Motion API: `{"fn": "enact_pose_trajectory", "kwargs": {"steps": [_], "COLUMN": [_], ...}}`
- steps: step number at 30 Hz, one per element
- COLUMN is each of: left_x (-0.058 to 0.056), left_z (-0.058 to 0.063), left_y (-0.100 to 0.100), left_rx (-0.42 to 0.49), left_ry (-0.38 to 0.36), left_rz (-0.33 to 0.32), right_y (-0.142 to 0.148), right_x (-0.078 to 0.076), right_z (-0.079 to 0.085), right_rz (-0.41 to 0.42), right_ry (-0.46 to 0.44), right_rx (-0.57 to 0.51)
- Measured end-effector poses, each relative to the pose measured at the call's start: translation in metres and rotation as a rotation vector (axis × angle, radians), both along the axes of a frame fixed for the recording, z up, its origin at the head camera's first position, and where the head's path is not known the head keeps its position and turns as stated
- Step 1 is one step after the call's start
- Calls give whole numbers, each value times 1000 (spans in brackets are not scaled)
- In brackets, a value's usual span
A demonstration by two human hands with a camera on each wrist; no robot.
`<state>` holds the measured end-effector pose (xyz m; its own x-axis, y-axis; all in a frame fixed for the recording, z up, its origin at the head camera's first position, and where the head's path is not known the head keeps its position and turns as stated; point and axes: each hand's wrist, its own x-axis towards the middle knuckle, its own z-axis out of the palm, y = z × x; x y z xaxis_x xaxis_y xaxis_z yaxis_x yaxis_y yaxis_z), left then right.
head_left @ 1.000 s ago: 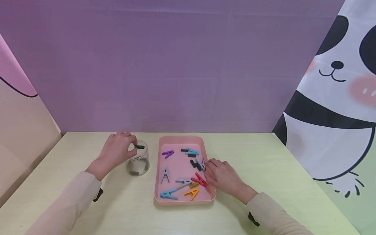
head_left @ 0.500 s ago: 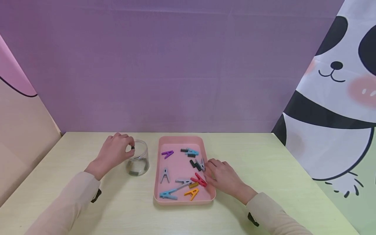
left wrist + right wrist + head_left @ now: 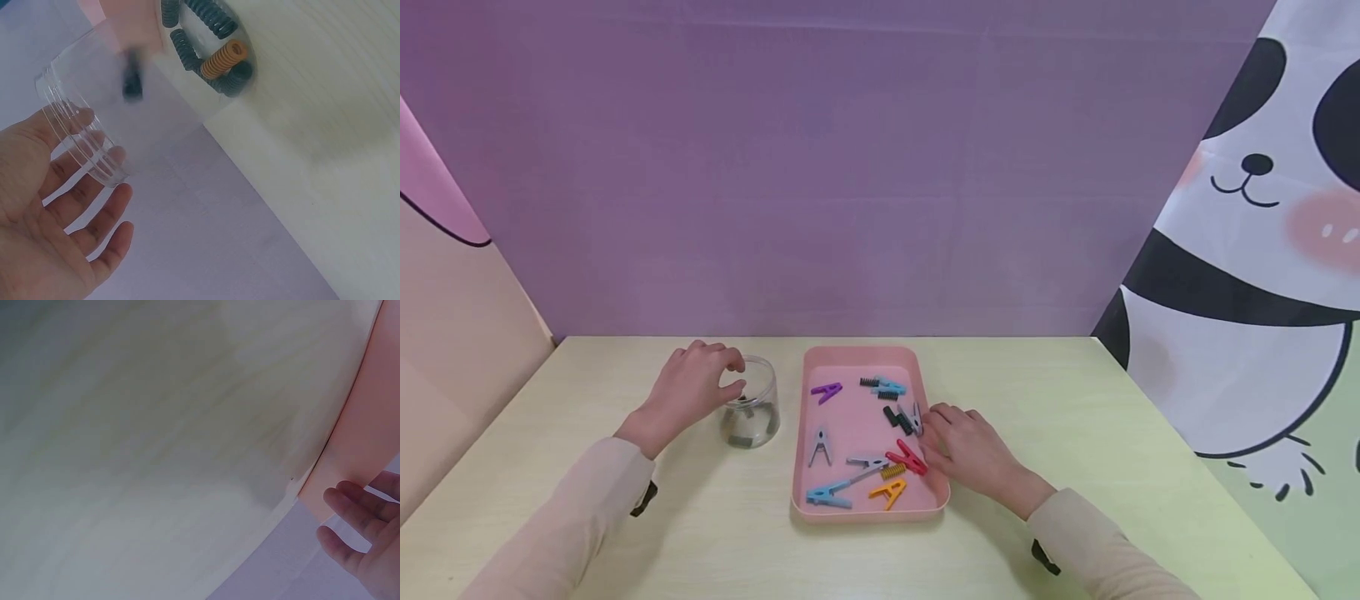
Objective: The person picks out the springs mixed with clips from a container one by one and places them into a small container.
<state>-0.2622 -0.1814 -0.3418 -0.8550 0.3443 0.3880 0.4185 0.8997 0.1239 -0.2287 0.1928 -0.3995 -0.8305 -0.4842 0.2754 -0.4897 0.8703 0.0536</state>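
My left hand (image 3: 694, 379) is at the mouth of a clear jar (image 3: 760, 417), thumb and fingers apart with nothing between them. In the left wrist view a dark spring (image 3: 132, 81), blurred, is in mid-air inside the jar. Several dark springs and one orange spring (image 3: 224, 59) lie on the jar's bottom. My right hand (image 3: 970, 446) rests at the right rim of a pink tray (image 3: 868, 517), its fingers loosely bent against the tray's side and holding nothing.
In the tray lie a purple clip (image 3: 827, 391), a red clip (image 3: 907, 457), a yellow clip (image 3: 889, 494), blue and grey clips, several black springs and a gold spring (image 3: 892, 472). A purple backdrop (image 3: 850, 167) stands behind the table.
My left hand has let go of the dark spring it pinched over the jar, and the spring has dropped inside. The right hand has stayed at the tray.
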Motion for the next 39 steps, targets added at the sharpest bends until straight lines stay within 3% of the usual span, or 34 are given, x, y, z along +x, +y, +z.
{"fn": "enact_pose_trajectory", "kwargs": {"steps": [21,30,39], "left_x": [1,10,20], "left_z": [2,13,8], "left_y": [2,23,50], "left_rx": [36,20,-13], "left_ry": [66,108,148], "left_rz": [-23,-64,-125], "right_y": [-1,-1,-2], "right_x": [-1,0,1], "right_z": [1,2,2], "right_rz": [8,-6,-10], "right_ry": [-2,-13,-28], "right_rx": [-5,3,-19]}}
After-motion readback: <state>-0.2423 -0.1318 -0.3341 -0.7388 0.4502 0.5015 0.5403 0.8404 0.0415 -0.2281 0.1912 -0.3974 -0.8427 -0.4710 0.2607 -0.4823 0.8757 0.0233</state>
